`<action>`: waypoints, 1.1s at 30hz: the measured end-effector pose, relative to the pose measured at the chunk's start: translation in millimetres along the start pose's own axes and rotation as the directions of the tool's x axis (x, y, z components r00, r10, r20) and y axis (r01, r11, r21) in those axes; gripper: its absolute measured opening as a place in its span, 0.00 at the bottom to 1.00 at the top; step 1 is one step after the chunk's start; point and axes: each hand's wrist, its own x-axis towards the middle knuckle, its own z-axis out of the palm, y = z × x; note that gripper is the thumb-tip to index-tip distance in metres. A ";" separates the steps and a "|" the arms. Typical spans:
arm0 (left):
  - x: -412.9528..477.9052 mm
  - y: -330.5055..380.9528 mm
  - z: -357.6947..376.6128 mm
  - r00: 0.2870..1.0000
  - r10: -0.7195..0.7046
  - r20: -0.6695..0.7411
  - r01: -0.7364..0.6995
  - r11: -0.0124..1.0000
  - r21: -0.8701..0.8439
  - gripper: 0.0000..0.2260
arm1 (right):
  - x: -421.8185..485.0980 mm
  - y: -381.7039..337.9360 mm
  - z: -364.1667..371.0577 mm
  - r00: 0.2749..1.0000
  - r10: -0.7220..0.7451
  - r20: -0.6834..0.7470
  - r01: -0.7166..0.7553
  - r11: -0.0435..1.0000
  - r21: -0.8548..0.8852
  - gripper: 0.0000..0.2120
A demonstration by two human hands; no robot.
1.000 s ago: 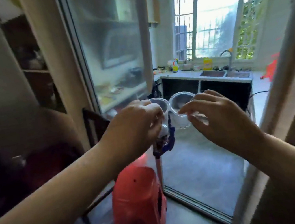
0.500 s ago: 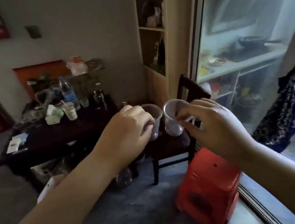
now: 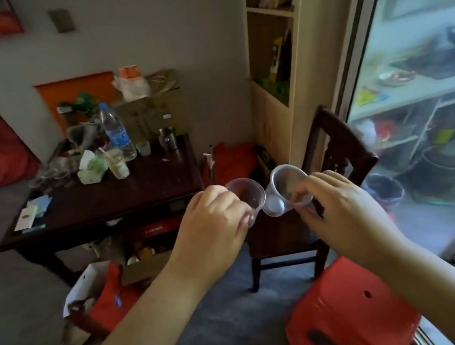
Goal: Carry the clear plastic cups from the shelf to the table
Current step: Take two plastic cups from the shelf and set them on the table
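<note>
Dim grey flooring and a pale wall frame a dark wooden tabletop [image 3: 135,189], whose far side is crowded with a water bottle [image 3: 116,131], a jar [image 3: 117,164], small glasses and crumpled wrappers, while its near right part is left bare. Two clear plastic cups are held in the air between the camera and a dark wooden chair [image 3: 332,157], not yet over the tabletop. The left cup [image 3: 248,195] is pinched at its rim and wall by the fingers of the left hand [image 3: 213,227]; the right cup [image 3: 287,187] is pinched at its rim by the thumb and fingers of the right hand [image 3: 343,214]. The cups' sides are just beside each other, possibly touching. Both are thin-walled, tapered, round-mouthed and glossy, and such walls are judged likely to buckle under a hard squeeze, so a light, even pinch is advised. Both are tilted with their mouths toward the camera; they would best be levelled before being lowered, base first, onto the bare polished wood near the right edge, well apart from the clutter. A red plastic stool [image 3: 348,313] and an open cardboard box [image 3: 91,296] are seen on the floor near the route, and should be stepped around. A tall pale shelf [image 3: 280,77] is seen behind the chair.
</note>
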 end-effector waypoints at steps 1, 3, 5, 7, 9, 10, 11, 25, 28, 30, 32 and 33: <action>9.6 -3.2 7.4 1.000 -0.012 -0.002 0.012 1.000 -0.003 0.06 | 9.4 11.7 0.6 1.000 -0.004 0.000 0.004 1.000 0.006 0.07; 26.0 -13.4 20.6 0.999 -0.038 -0.016 0.038 0.999 -0.002 0.07 | 30.3 31.7 5.0 0.999 -0.034 0.011 0.034 0.999 0.013 0.06; 38.0 -28.6 30.2 0.997 -0.073 -0.032 0.073 0.997 0.013 0.07 | 53.7 45.0 16.0 0.997 -0.068 0.030 0.068 0.998 0.017 0.07; 45.3 -47.3 35.7 0.991 -0.119 -0.056 0.121 0.992 0.032 0.08 | 77.9 50.9 33.8 0.994 -0.092 0.058 0.091 0.995 0.030 0.07; 48.5 -70.2 37.5 0.982 -0.168 -0.084 0.173 0.984 0.050 0.08 | 102.2 50.6 56.4 0.988 -0.120 0.093 0.116 0.992 0.042 0.07; 48.4 -83.5 37.4 0.977 -0.191 -0.098 0.198 0.978 0.069 0.08 | 114.5 48.3 68.9 0.984 -0.137 0.112 0.133 0.990 0.049 0.08; 47.7 -98.4 36.9 0.971 -0.214 -0.108 0.224 0.970 0.092 0.07 | 127.7 45.2 82.2 0.978 -0.159 0.134 0.152 0.987 0.059 0.08; 54.1 -381.8 57.1 0.910 -0.407 -0.082 0.415 0.891 0.186 0.04 | 332.1 -9.5 299.8 0.945 -0.210 0.249 0.164 0.968 0.193 0.07; 65.1 -437.5 73.4 0.915 -0.402 -0.042 0.404 0.902 0.150 0.05 | 365.5 -14.9 344.4 0.949 -0.168 0.266 0.114 0.971 0.209 0.07; 74.5 -466.6 87.5 0.922 -0.388 -0.013 0.387 0.914 0.123 0.06 | 381.3 -13.3 368.1 0.947 -0.164 0.276 0.111 0.974 0.196 0.08; 84.2 -488.5 102.8 0.927 -0.375 0.015 0.372 0.924 0.095 0.06 | 393.9 -7.0 385.6 0.944 -0.164 0.287 0.115 0.977 0.179 0.09; 88.9 -496.8 110.8 0.930 -0.366 0.024 0.363 0.928 0.085 0.06 | 399.8 -2.7 392.8 0.943 -0.165 0.288 0.118 0.978 0.172 0.09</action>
